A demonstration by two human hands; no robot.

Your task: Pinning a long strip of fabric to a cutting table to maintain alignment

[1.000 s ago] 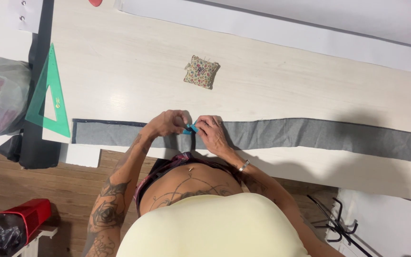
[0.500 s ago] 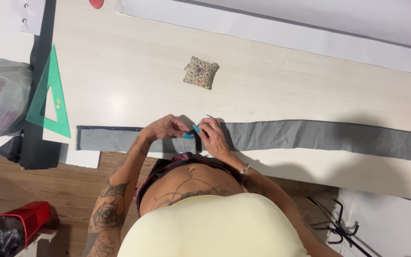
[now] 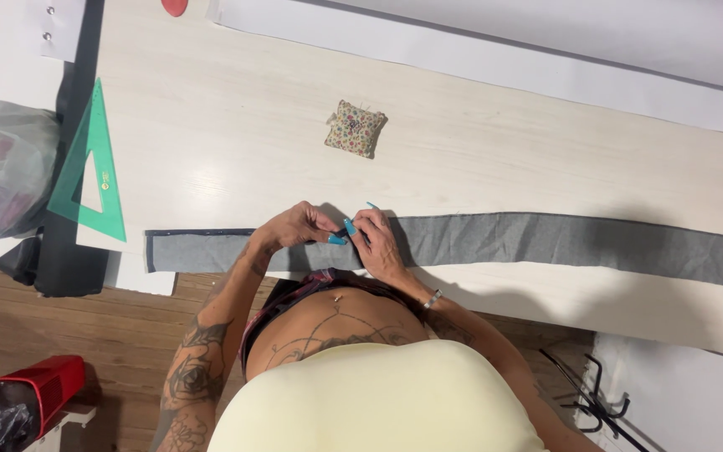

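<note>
A long grey fabric strip [image 3: 562, 241] lies along the near edge of a pale wooden table [image 3: 236, 125]. My left hand [image 3: 294, 228] and my right hand [image 3: 378, 241] meet over the strip a little left of its middle, fingertips pinching the cloth's upper edge. Both have long turquoise nails. Whether a pin sits between the fingers is too small to tell. A small floral pincushion [image 3: 355, 129] rests on the table beyond my hands.
A green transparent set square [image 3: 87, 167] lies at the table's left edge over a dark strip. A grey plastic bag [image 3: 2, 167] sits further left. White paper [image 3: 546, 63] covers the far side. A red and black object [image 3: 18, 402] stands on the wooden floor.
The grey strip has slid to the right under my hands, its left end now further from the set square. My hands stay pinched together on it.
</note>
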